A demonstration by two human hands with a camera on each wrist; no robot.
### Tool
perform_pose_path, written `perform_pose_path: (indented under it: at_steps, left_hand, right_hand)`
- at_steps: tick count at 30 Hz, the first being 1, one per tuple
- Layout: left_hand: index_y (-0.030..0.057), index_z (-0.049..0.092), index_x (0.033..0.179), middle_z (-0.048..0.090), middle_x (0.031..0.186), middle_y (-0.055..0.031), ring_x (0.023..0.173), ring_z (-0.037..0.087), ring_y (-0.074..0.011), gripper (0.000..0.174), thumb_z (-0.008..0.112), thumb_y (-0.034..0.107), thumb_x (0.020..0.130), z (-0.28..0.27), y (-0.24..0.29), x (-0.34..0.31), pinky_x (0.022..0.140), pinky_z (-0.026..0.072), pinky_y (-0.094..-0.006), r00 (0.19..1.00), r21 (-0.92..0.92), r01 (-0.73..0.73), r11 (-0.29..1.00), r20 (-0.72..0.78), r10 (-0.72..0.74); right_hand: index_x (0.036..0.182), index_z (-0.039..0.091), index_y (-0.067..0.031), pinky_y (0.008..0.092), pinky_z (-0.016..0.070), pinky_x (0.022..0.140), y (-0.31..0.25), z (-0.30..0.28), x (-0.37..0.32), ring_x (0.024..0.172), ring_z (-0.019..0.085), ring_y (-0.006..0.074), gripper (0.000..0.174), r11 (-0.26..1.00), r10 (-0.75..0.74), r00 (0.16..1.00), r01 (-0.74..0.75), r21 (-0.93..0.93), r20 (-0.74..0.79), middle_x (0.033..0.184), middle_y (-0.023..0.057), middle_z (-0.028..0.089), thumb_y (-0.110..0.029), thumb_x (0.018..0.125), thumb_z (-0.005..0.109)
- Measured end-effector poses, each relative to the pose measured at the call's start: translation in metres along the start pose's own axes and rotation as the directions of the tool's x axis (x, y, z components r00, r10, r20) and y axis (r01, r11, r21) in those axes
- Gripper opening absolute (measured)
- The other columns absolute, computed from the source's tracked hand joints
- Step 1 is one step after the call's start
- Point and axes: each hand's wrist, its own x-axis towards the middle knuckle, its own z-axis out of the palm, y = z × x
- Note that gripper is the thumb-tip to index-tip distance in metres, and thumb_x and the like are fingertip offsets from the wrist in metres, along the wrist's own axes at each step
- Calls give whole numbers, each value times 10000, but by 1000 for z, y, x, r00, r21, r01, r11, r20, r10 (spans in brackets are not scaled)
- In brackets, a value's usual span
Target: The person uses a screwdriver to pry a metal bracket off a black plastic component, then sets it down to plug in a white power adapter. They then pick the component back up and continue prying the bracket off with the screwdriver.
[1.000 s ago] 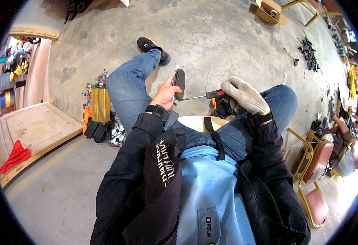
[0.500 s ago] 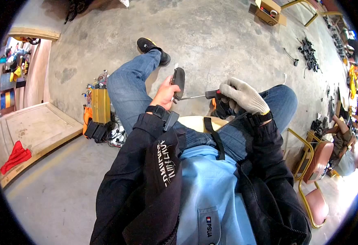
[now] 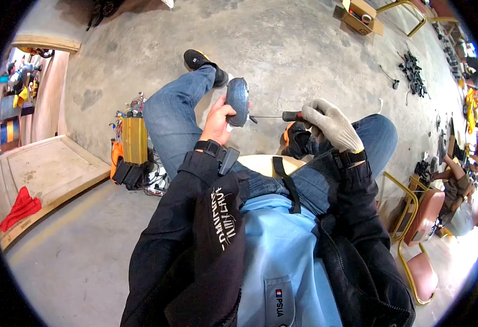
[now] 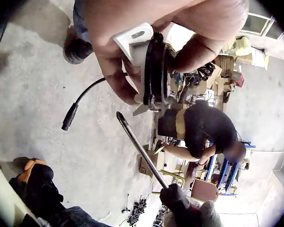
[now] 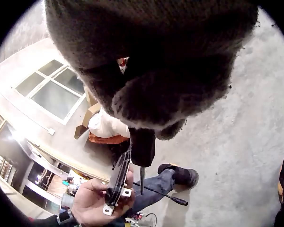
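Observation:
My bare left hand (image 3: pixel 216 124) grips a dark oval unit (image 3: pixel 238 102) by its edge, its glossy blue-grey face turned up in the head view. White brackets with slots (image 4: pixel 134 40) stick out from it, and a short black cable ends in a plug (image 4: pixel 70 118). My right hand (image 3: pixel 331 125), in a grey knitted glove, holds a screwdriver (image 3: pixel 292 116) by its black and red handle. In the left wrist view the bare metal shaft (image 4: pixel 144 153) points toward the unit, its tip a little apart from it.
A gold finned box (image 3: pixel 134 140) with wires stands left of my leg. Further left is a wooden panel (image 3: pixel 53 163) with a red cloth (image 3: pixel 20 209). A cardboard box (image 3: pixel 359 20) and black cables (image 3: pixel 412 73) lie far right; another person (image 3: pixel 462 204) sits near pink-padded chairs (image 3: pixel 425 216).
My left hand has turned the oval unit so its broad face shows, lifting it slightly forward. The screwdriver has shifted a little right and its shaft lies more level.

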Motion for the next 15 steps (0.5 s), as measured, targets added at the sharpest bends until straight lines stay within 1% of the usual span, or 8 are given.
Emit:
perform_pose_path:
  at_steps: [1, 5, 7, 8, 10, 11, 13, 15]
  left_hand:
    - [-34, 405, 1410, 561, 1300, -196, 1143, 614, -334, 668, 424, -27, 742, -1, -1, 1, 948, 520, -397, 1000, 4, 6, 1000, 24, -6]
    - [-29, 402, 1417, 559, 1311, -192, 1149, 613, -338, 658, 430, -19, 760, -2, -2, 1, 950, 522, -404, 1000, -24, 15, 1000, 12, -14]
    - [-55, 468, 1326, 625, 1192, -213, 1084, 648, -317, 520, 443, 12, 811, 0, -2, 0, 955, 514, -385, 1000, -60, -5, 998, -9, 4]
    - [-55, 468, 1326, 625, 1192, -213, 1084, 648, -317, 520, 443, 12, 811, 1, -2, 0, 955, 514, -385, 1000, -60, -5, 998, -10, 5]
    - [-50, 482, 1325, 641, 1181, -208, 1078, 653, -303, 469, 431, 100, 884, 1, -2, 2, 952, 514, -377, 999, -66, 15, 998, -28, -17]
    - [-50, 482, 1325, 641, 1181, -208, 1078, 653, -303, 469, 431, 100, 884, 1, -2, 2, 952, 514, -377, 999, -66, 15, 998, -28, -17]
    - [-46, 505, 1313, 657, 1171, -193, 1070, 659, -298, 451, 394, 190, 946, 1, 0, 2, 951, 513, -379, 1000, -102, 21, 995, -16, -23]
    - [-46, 513, 1308, 659, 1172, -188, 1066, 660, -302, 454, 380, 215, 961, 1, 0, 3, 952, 512, -384, 999, -120, 30, 992, -23, -33]
  right_hand:
    - [1058, 630, 6, 237, 485, 514, 0, 0, 0, 614, 574, 89, 376, 1000, -5, 1000, 5, 3, 2, 746, 32, 596, -348, 934, 632]
    - [1037, 632, 4, 236, 480, 511, -2, 3, -1, 612, 574, 89, 362, 1000, -14, 1000, 14, -23, -5, 734, 35, 594, -342, 930, 633]
    - [1033, 633, 1, 238, 478, 514, 0, 3, 0, 612, 574, 92, 356, 999, -8, 1000, 7, -45, -16, 731, 37, 594, -339, 928, 634]
    - [1029, 634, -2, 240, 477, 517, 0, 3, 0, 612, 574, 95, 350, 998, -2, 1000, 1, -68, -27, 729, 38, 594, -336, 926, 635]
    - [1026, 635, -5, 243, 475, 520, 0, 3, -1, 612, 574, 98, 346, 998, -1, 1000, -1, -65, -25, 727, 38, 594, -335, 923, 636]
    - [1022, 636, -7, 245, 472, 523, -1, 4, -1, 612, 573, 100, 343, 998, 0, 1000, -2, -61, -23, 725, 37, 595, -334, 921, 637]
    - [1017, 635, -7, 247, 470, 524, -2, 4, -2, 611, 572, 100, 341, 998, -5, 1000, 3, -65, -26, 721, 36, 594, -334, 919, 638]
    - [1012, 634, -7, 249, 468, 525, -2, 4, -2, 611, 571, 100, 340, 998, -9, 1000, 7, -69, -29, 717, 34, 593, -333, 917, 640]
